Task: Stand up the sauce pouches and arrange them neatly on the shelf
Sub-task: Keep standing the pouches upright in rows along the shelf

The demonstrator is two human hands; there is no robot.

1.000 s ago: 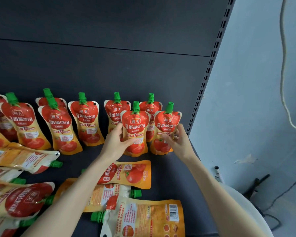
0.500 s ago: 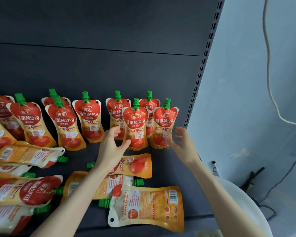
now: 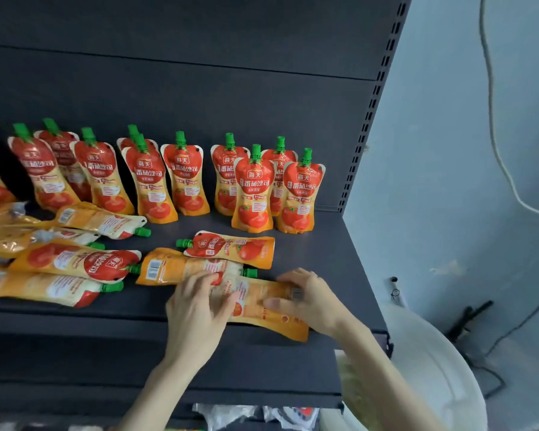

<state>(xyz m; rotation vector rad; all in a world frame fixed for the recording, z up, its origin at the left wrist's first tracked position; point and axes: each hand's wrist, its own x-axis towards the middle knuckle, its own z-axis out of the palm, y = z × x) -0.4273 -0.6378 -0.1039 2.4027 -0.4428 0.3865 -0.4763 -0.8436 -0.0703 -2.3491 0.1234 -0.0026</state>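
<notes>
Nearest, a white tub (image 3: 433,368) sits low on the right, beside the shelf (image 3: 308,253). At the shelf's near edge a pouch (image 3: 259,301) lies flat, back side up, with both hands on it. The left hand (image 3: 196,312) lies over its left part, fingers slightly spread and fairly straight. The right hand (image 3: 311,301) holds its right end, fingers curled over the far edge and thumb pressed on the top face; motion blur hides finer detail.

Just beyond, two more pouches lie flat and touching: an orange-backed one (image 3: 181,267) with its spout pointing right, and a face-up one (image 3: 231,248) with its spout pointing left. A heap of flat pouches (image 3: 69,262) fills the left side. Farther back, standing pouches (image 3: 252,191) line up along the dark back panel (image 3: 199,88), four of them clustered at the right end.
</notes>
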